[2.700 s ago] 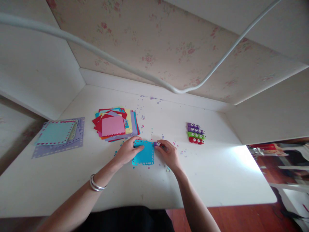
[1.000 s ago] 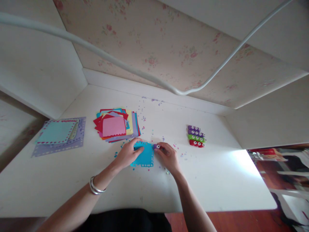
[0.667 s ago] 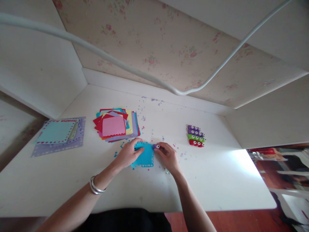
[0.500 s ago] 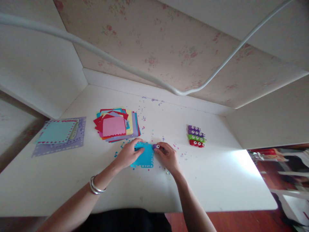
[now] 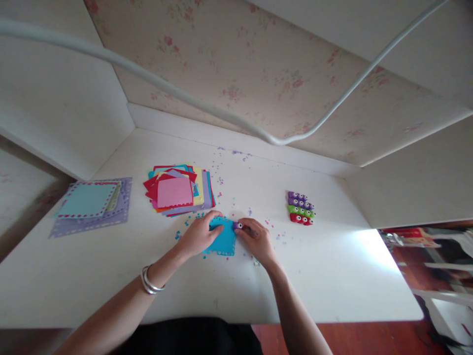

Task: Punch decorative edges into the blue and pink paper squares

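A blue sheet of paper lies low over the desk, with small shapes punched along its upper, right and lower edges. My left hand is closed on its left side, thumb on top and the other fingers partly hidden. At the sheet's upper right edge sits a small purple craft hole punch with a white, eye-like button. My right hand grips this punch from the right between thumb and fingers. Tiny punched-out paper bits are scattered around both hands.
Behind my left hand is a pile of coloured paper, pink on top. Sheets with punched borders lie at the far left. Several purple, green and red punches stand in rows at the right. A white cable hangs across the view.
The blue sheet and my left hand have shifted slightly to the right. The right hand stays at the sheet's upper right edge with the purple punch.
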Available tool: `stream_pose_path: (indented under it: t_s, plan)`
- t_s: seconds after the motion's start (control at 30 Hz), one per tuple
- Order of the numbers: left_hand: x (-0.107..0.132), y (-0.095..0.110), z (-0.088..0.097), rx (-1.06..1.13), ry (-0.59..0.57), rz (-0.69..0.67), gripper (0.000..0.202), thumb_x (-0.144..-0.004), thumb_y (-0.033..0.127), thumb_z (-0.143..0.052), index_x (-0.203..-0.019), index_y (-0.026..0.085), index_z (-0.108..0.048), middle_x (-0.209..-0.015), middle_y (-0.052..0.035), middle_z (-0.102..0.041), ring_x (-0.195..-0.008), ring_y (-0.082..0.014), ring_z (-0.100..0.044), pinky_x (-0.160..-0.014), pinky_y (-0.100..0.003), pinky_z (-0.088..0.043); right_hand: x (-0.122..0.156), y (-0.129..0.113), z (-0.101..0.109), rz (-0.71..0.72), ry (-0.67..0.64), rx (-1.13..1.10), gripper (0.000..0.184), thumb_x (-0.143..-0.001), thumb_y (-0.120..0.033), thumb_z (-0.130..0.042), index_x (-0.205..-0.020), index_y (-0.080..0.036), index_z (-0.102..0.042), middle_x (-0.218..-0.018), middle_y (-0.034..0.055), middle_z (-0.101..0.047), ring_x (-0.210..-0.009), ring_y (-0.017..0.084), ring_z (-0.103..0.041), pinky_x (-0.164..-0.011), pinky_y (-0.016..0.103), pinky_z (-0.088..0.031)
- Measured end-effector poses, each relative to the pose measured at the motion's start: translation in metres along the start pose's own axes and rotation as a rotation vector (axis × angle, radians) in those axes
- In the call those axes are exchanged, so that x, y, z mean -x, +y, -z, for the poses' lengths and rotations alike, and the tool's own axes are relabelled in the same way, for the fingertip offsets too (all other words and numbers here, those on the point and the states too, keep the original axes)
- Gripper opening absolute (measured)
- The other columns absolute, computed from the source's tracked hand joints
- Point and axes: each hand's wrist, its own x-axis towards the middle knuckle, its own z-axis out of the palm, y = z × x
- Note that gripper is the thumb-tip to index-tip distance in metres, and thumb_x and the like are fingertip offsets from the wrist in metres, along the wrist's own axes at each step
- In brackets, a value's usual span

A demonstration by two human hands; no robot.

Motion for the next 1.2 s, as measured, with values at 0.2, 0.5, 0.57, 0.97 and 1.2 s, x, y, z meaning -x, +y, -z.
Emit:
stream_pose_path:
  t_s: [0.2, 0.5, 0.57, 0.97, 1.2]
  plan:
    - [-0.007, 0.000, -0.002, -0.107, -0.028, -0.024, 0.031, -0.087, 0.028, -0.055, -0.118, 0.023, -0.054, -0.111, -0.0046, -0.069, -0.100, -0.0247, -0.067, -0.085, -0.034, -0.049, -0.008, -0.007, 0.012, 0.016, -0.090, 0.034, 0.017, -0.090, -0.033, -0.060, -0.096, -0.023, -0.072, -0.099, 0.0055, -0.071, -0.090, 0.019, -0.065, -0.078, 0.030, -0.051]
    - [-0.009, 0.003, -0.006, -0.251, -0.005, -0.069, 0.032, -0.090, 0.027, -0.053, -0.122, 0.023, -0.051, -0.107, -0.0054, -0.070, -0.092, -0.0236, -0.068, -0.079, -0.033, -0.052, -0.024, -0.009, 0.023, -0.048, -0.242, 0.109, 0.018, -0.087, -0.038, -0.061, -0.087, -0.025, -0.073, -0.091, 0.0007, -0.072, -0.081, 0.017, -0.066, -0.073, 0.028, -0.050]
    - [-0.008, 0.003, -0.008, -0.293, 0.042, -0.089, 0.033, -0.090, 0.025, -0.055, -0.122, 0.023, -0.050, -0.114, -0.0067, -0.067, -0.099, -0.0239, -0.066, -0.085, -0.034, -0.051, -0.026, -0.008, 0.023, -0.067, -0.251, 0.099, 0.018, -0.086, -0.039, -0.061, -0.087, -0.026, -0.073, -0.090, 0.0003, -0.072, -0.081, 0.017, -0.066, -0.074, 0.028, -0.050]
    - [-0.005, 0.001, -0.014, -0.340, 0.056, -0.187, 0.027, -0.086, 0.021, -0.061, -0.112, 0.024, -0.055, -0.112, -0.0041, -0.058, -0.108, -0.0206, -0.057, -0.093, -0.033, -0.049, -0.032, 0.003, 0.019, -0.381, -0.281, 0.012, 0.028, -0.074, -0.047, -0.072, -0.091, -0.024, -0.074, -0.084, 0.0014, -0.075, -0.078, 0.020, -0.068, -0.072, 0.031, -0.052]
    - [-0.007, -0.001, -0.017, -0.346, 0.064, -0.169, 0.020, -0.087, 0.025, -0.060, -0.107, 0.025, -0.058, -0.110, -0.0046, -0.058, -0.105, -0.0212, -0.057, -0.091, -0.033, -0.048, -0.051, -0.004, 0.022, -0.448, -0.400, 0.081, 0.019, -0.071, -0.037, -0.074, -0.083, -0.022, -0.075, -0.069, 0.0008, -0.072, -0.062, 0.017, -0.064, -0.056, 0.027, -0.046]
